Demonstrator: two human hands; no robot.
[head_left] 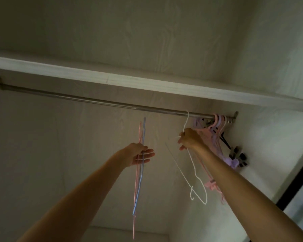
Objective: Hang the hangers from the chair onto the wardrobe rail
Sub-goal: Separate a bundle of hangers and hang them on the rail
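I am seeing the right hand (189,138) pinching a white hanger (193,165), its hook over the wardrobe rail (98,100) beside hung pink hangers (217,124). The left hand (140,154), fingers loosely spread, is holding pink and blue hangers (138,180) upright.

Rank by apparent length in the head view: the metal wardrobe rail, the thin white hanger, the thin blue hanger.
1. Metal wardrobe rail, clearly the longest.
2-3. Thin blue hanger and thin white hanger look alike in length; the blue one is seen edge-on, so unranked.
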